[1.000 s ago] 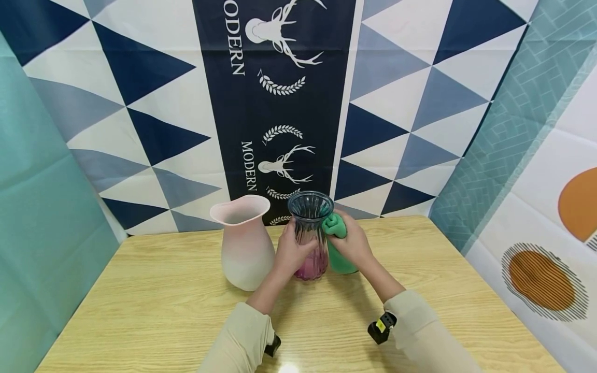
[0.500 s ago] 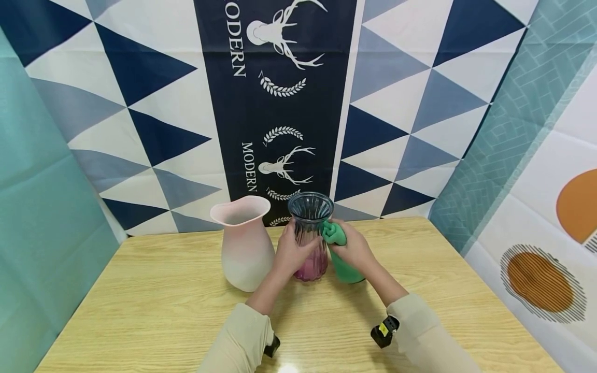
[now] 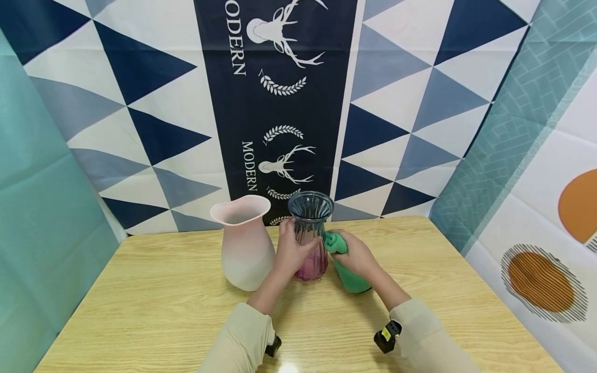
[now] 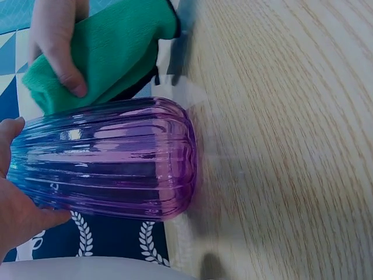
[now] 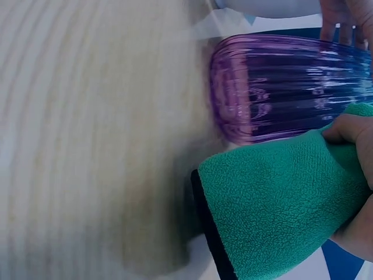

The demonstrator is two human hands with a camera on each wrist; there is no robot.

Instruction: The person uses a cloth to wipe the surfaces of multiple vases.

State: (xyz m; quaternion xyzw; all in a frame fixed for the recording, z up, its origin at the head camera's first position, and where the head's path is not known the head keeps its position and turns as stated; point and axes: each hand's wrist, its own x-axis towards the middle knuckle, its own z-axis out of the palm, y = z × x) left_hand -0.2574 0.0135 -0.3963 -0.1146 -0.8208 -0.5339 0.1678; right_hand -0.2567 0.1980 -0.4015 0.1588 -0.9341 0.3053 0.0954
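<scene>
A ribbed glass vase [image 3: 311, 261], blue at the flared rim and fading to purple at the base, stands upright on the table. My left hand [image 3: 290, 254] grips its left side, thumb across the front. On the other side, my right hand [image 3: 358, 257] holds a bunched green cloth [image 3: 352, 278] with a dark edge. The cloth's bunched top touches the vase's right side, while its loose end hangs toward the table. In the left wrist view the glass vase [image 4: 116, 157] lies between thumb and fingers. The right wrist view shows the cloth [image 5: 274, 198] beside the vase's lower body.
A pink-to-white vase [image 3: 247, 254] with a wavy rim stands just left of the glass one. The wooden table [image 3: 163, 311] ends at a patterned backdrop [image 3: 280, 103] behind. Teal cloth [image 3: 46, 207] hangs at the left, a printed sheet [image 3: 536, 207] at the right.
My right hand has moved down and slightly right with the green cloth along the glass vase's side. The left hand and both vases have stayed in place.
</scene>
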